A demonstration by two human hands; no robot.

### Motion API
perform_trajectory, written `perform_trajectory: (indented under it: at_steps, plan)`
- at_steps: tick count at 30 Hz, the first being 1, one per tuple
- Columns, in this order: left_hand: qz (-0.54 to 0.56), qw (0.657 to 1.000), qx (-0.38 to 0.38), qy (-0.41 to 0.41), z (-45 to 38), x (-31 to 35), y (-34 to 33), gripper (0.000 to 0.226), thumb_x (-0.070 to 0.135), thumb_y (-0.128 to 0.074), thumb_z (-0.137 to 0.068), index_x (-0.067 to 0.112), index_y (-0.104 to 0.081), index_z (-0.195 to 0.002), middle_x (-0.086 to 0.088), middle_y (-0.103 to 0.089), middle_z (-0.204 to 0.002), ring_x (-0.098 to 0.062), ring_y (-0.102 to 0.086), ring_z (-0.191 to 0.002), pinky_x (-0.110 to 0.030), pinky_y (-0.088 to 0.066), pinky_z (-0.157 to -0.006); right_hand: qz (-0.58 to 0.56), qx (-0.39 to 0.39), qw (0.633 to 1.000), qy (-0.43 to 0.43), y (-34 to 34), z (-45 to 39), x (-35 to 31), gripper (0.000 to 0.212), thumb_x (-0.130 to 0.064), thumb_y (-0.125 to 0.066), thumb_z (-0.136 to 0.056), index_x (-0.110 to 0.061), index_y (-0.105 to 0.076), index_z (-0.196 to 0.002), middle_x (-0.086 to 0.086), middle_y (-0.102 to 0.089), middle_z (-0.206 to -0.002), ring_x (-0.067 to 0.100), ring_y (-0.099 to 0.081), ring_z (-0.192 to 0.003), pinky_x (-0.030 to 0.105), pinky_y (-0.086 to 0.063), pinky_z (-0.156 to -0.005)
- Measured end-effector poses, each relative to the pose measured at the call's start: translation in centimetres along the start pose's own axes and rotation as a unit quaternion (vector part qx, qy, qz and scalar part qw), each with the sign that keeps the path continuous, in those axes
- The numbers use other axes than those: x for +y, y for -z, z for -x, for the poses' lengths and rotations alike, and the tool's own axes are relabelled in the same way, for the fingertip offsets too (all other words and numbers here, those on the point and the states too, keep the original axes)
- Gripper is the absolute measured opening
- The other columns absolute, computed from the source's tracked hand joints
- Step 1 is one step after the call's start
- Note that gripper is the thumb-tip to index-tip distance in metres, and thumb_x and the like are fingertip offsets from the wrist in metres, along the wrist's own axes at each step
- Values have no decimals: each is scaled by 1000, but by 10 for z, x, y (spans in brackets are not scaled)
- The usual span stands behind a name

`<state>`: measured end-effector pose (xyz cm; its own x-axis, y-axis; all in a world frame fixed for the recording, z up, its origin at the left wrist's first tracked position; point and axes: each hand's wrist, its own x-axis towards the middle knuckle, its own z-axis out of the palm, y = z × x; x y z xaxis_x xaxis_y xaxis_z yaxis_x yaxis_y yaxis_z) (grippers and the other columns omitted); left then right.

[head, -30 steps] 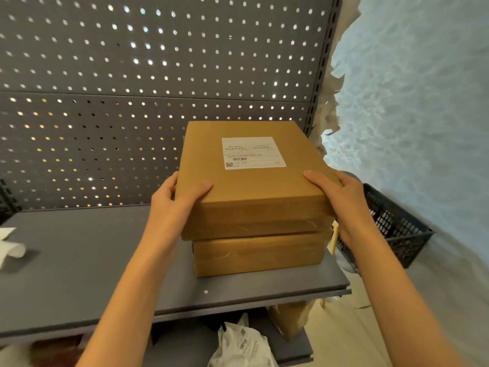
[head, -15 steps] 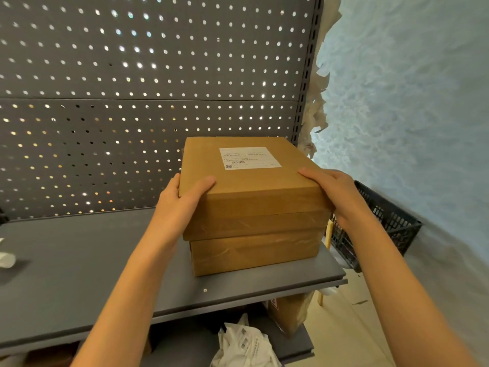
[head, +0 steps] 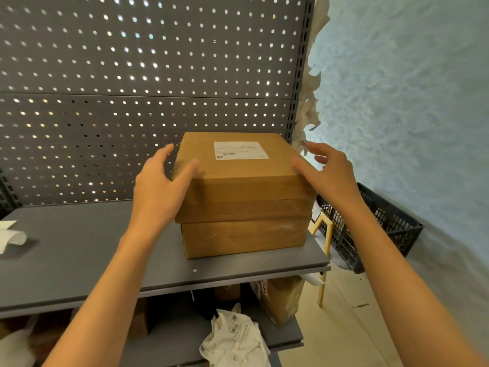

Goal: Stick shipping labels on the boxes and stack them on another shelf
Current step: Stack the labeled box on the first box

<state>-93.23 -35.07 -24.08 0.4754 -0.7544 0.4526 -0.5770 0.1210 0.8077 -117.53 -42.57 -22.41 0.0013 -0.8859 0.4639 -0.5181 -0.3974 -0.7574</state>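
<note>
Two brown cardboard boxes are stacked at the right end of a grey metal shelf [head: 79, 250]. The top box [head: 238, 181] carries a white shipping label [head: 240, 150] on its lid and sits on the lower box [head: 243, 238]. My left hand [head: 161, 181] is at the top box's left front corner, fingers spread, thumb lying on the lid. My right hand [head: 328, 172] hovers at the right front corner with fingers spread and lifted, thumb near the lid's edge. Neither hand grips the box.
A perforated grey back panel [head: 132, 75] closes the shelf behind. White label backing paper [head: 10, 235] lies at the shelf's left edge. A black crate [head: 381, 226] stands to the right. Crumpled paper [head: 232, 337] and a package [head: 280, 298] fill the shelf below.
Both hands have let go of the top box; their fingers opened and spread away from its sides. The box now rests further back on the lower box.
</note>
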Motion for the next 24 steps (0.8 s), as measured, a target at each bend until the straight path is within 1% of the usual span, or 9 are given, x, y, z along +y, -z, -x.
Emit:
perform_trajectory:
  at_steps: [2,3,6,8,11,14,17,19,24]
  plan:
    - [-98,991,50,-80,6,8,5,45,41,-58,-88,20,-54,-128,-1,-57,-127,-22,-50,-117,-36,-38,-91,61,5,996,72,2,8,-6,43,-29,-58,-89,-20,-52,-131,-2,-53,-133,10,-47,-118,22,-34,-91]
    - [-156,978,73,-118,9,10,7,39,39,-58,-89,17,-59,-121,-4,-62,-119,-26,-53,-111,-37,-40,-88,100,10,989,105,1,12,-9,41,-28,-56,-90,-19,-52,-130,0,-53,-132,13,-47,-118,23,-33,-91]
    - [-297,925,123,-204,22,9,14,26,31,-58,-88,11,-66,-104,-10,-68,-95,-33,-58,-90,-40,-43,-74,219,31,954,204,-6,23,-16,36,-26,-52,-92,-14,-56,-126,6,-56,-125,24,-49,-114,29,-35,-90]
    - [-350,899,135,-225,34,4,22,25,30,-56,-87,9,-67,-93,-11,-67,-85,-35,-58,-80,-38,-41,-68,254,45,928,268,-14,31,-19,32,-23,-54,-90,-10,-60,-118,11,-61,-113,30,-54,-104,36,-39,-87]
    - [-408,876,136,-220,53,-6,38,26,29,-53,-85,7,-67,-87,-12,-66,-80,-35,-57,-73,-38,-41,-64,273,61,902,330,-30,44,-25,24,-20,-58,-87,-5,-64,-105,14,-63,-97,33,-58,-90,44,-46,-77]
    - [-449,859,140,-200,71,-17,57,17,23,-63,-84,6,-68,-86,-13,-67,-79,-35,-58,-71,-37,-42,-63,275,52,891,358,-48,61,-34,21,-20,-63,-84,-3,-65,-96,16,-64,-90,34,-58,-83,41,-47,-70]
    - [-475,849,147,-178,82,-28,80,15,19,-67,-81,5,-67,-87,-14,-67,-78,-36,-58,-69,-38,-43,-62,269,33,887,374,-65,76,-44,22,-21,-63,-84,-3,-64,-96,16,-64,-90,34,-58,-84,42,-47,-71]
    - [-484,846,151,-165,86,-34,95,16,20,-66,-82,5,-67,-88,-14,-66,-79,-36,-58,-71,-38,-43,-62,267,26,883,385,-75,83,-50,22,-22,-62,-84,-5,-64,-98,14,-63,-90,33,-58,-83,40,-46,-70]
    - [-493,840,170,-149,93,-48,136,18,22,-63,-84,6,-66,-91,-13,-67,-83,-36,-59,-76,-38,-43,-63,249,15,879,407,-105,98,-76,19,-22,-61,-83,-7,-64,-94,12,-63,-87,31,-57,-80,38,-44,-68]
